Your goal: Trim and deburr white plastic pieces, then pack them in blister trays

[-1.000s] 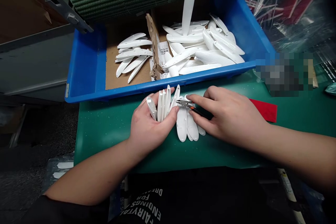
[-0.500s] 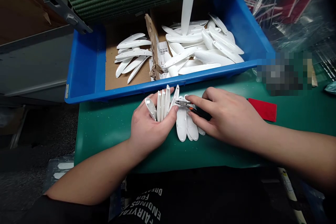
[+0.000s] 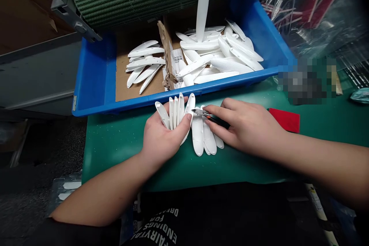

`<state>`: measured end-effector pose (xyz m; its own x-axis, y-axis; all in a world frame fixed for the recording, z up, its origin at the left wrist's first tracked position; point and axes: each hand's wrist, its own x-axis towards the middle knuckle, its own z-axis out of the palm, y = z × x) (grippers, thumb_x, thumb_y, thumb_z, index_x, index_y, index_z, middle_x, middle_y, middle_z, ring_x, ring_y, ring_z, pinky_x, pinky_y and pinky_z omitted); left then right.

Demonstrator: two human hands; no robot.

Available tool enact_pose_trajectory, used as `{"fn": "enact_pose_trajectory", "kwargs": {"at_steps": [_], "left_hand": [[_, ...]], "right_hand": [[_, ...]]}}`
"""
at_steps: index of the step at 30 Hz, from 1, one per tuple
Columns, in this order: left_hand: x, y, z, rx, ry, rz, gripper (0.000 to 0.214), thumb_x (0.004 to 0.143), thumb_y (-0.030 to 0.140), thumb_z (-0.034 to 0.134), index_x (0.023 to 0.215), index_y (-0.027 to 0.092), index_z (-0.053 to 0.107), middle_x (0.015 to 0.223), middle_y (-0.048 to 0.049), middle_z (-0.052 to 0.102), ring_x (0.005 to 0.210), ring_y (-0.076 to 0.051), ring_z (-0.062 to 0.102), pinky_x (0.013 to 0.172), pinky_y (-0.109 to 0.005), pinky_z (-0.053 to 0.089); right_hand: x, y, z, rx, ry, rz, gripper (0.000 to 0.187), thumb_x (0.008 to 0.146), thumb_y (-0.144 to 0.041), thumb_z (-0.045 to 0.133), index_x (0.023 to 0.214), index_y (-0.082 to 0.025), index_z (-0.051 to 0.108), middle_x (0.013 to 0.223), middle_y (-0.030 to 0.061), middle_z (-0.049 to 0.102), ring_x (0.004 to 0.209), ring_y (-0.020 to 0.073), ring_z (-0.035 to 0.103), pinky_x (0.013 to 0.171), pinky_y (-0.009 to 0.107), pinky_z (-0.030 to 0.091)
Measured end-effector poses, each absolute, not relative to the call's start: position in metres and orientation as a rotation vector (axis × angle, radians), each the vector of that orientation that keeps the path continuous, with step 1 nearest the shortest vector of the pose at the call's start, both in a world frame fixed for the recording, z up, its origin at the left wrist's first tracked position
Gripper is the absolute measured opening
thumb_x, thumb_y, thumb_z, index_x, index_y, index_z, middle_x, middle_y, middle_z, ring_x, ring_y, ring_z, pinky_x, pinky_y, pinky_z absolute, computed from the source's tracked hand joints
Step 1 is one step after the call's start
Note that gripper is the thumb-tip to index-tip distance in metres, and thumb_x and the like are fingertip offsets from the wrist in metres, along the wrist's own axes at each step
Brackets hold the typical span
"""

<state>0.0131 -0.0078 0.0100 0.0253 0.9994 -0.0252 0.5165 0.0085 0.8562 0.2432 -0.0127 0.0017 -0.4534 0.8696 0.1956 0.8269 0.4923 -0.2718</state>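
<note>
My left hand (image 3: 160, 135) is closed round a fan of several long white plastic parts (image 3: 176, 108), held on edge above the green mat (image 3: 115, 142). My right hand (image 3: 248, 127) grips small cutting pliers (image 3: 205, 114), whose metal tip points left and touches the rightmost part of the fan. A few more white parts (image 3: 203, 136) lie flat on the mat under the pliers, between the two hands.
A blue bin (image 3: 95, 73) stands behind the hands, split by a cardboard divider (image 3: 165, 54), with white parts (image 3: 144, 61) on the left and a bigger pile (image 3: 221, 54) on the right. A red block (image 3: 285, 120) lies on the mat at right. Clear plastic bags (image 3: 311, 7) fill the far right.
Both hands stay in the same grip with the pliers at the fan of parts. The view has tipped slightly, so everything sits a little lower and to the left.
</note>
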Motion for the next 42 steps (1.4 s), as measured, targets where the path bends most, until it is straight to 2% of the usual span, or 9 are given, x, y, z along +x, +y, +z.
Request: {"fn": "enact_pose_trajectory", "kwargs": {"at_steps": [6, 11, 14, 16, 18, 22, 26, 32, 42], "left_hand": [[0.012, -0.002, 0.01, 1.541, 1.508, 0.793, 0.031, 0.094, 0.039, 0.078, 0.122, 0.027, 0.08, 0.118, -0.0024, 0.082, 0.108, -0.028, 0.077, 0.091, -0.035, 0.059], [0.012, 0.0, 0.005, 1.47, 1.432, 0.692, 0.036, 0.096, 0.046, 0.076, 0.126, 0.027, 0.077, 0.121, -0.0061, 0.081, 0.11, -0.029, 0.077, 0.093, -0.037, 0.061], [0.013, 0.0, 0.006, 1.309, 1.398, 0.673, 0.044, 0.094, 0.052, 0.076, 0.127, 0.023, 0.076, 0.104, -0.0078, 0.08, 0.089, -0.026, 0.078, 0.071, -0.031, 0.064], [0.014, -0.001, 0.009, 1.185, 1.379, 0.651, 0.048, 0.092, 0.053, 0.078, 0.129, 0.022, 0.074, 0.087, -0.0046, 0.074, 0.067, -0.021, 0.073, 0.051, -0.027, 0.059], [0.015, -0.001, 0.012, 1.113, 1.357, 0.65, 0.049, 0.09, 0.05, 0.08, 0.128, 0.021, 0.073, 0.079, -0.0014, 0.068, 0.056, -0.017, 0.068, 0.042, -0.023, 0.055], [0.015, -0.001, 0.013, 1.07, 1.306, 0.665, 0.042, 0.089, 0.041, 0.08, 0.124, 0.019, 0.072, 0.078, -0.0002, 0.067, 0.054, -0.015, 0.066, 0.042, -0.02, 0.054], [0.015, -0.002, 0.01, 1.077, 1.29, 0.664, 0.037, 0.089, 0.033, 0.077, 0.123, 0.02, 0.07, 0.078, 0.0003, 0.067, 0.056, -0.016, 0.066, 0.04, -0.021, 0.053], [0.016, -0.003, 0.011, 1.143, 1.298, 0.666, 0.038, 0.086, 0.031, 0.077, 0.121, 0.021, 0.07, 0.074, 0.0002, 0.068, 0.05, -0.015, 0.062, 0.041, -0.023, 0.052], [0.013, -0.005, 0.013, 1.127, 1.271, 0.695, 0.057, 0.078, 0.025, 0.071, 0.134, 0.021, 0.07, 0.069, 0.0006, 0.064, 0.049, -0.016, 0.058, 0.043, -0.027, 0.05]], "right_hand": [[0.252, -0.008, 0.005, -1.36, -2.25, 0.329, 0.035, 0.105, -0.042, 0.062, 0.127, -0.022, 0.079, 0.085, 0.004, 0.068, 0.069, 0.0175, 0.064, 0.059, 0.03, 0.037], [0.252, -0.006, 0.006, -1.344, -2.198, 0.364, 0.032, 0.103, -0.041, 0.066, 0.125, -0.022, 0.08, 0.082, 0.0034, 0.067, 0.069, 0.0175, 0.065, 0.06, 0.03, 0.042], [0.252, -0.005, 0.005, -1.357, -2.2, 0.371, 0.033, 0.103, -0.042, 0.065, 0.123, -0.022, 0.081, 0.082, 0.0033, 0.067, 0.068, 0.0174, 0.064, 0.059, 0.03, 0.041], [0.252, -0.005, 0.005, -1.36, -2.2, 0.377, 0.032, 0.103, -0.042, 0.065, 0.123, -0.023, 0.081, 0.082, 0.0033, 0.068, 0.068, 0.0172, 0.064, 0.058, 0.03, 0.04], [0.253, -0.005, 0.005, -1.354, -2.198, 0.381, 0.032, 0.102, -0.041, 0.066, 0.123, -0.023, 0.081, 0.082, 0.003, 0.068, 0.068, 0.017, 0.064, 0.059, 0.03, 0.04], [0.253, -0.008, 0.005, -1.323, -2.225, 0.389, 0.033, 0.102, -0.04, 0.066, 0.125, -0.021, 0.08, 0.084, 0.003, 0.067, 0.069, 0.0167, 0.064, 0.06, 0.03, 0.041], [0.248, -0.011, 0.004, -1.312, -2.294, 0.308, 0.035, 0.102, -0.041, 0.066, 0.128, -0.022, 0.079, 0.085, 0.0038, 0.065, 0.069, 0.0175, 0.062, 0.057, 0.031, 0.035], [0.242, -0.015, 0.001, -1.27, -2.417, 0.191, 0.038, 0.104, -0.041, 0.061, 0.131, -0.021, 0.078, 0.088, 0.0072, 0.065, 0.073, 0.0207, 0.058, 0.06, 0.033, 0.03], [0.239, -0.016, 0.001, -1.329, -2.444, 0.22, 0.039, 0.105, -0.043, 0.059, 0.136, -0.024, 0.076, 0.09, 0.0074, 0.064, 0.073, 0.0201, 0.055, 0.062, 0.033, 0.025]]}}
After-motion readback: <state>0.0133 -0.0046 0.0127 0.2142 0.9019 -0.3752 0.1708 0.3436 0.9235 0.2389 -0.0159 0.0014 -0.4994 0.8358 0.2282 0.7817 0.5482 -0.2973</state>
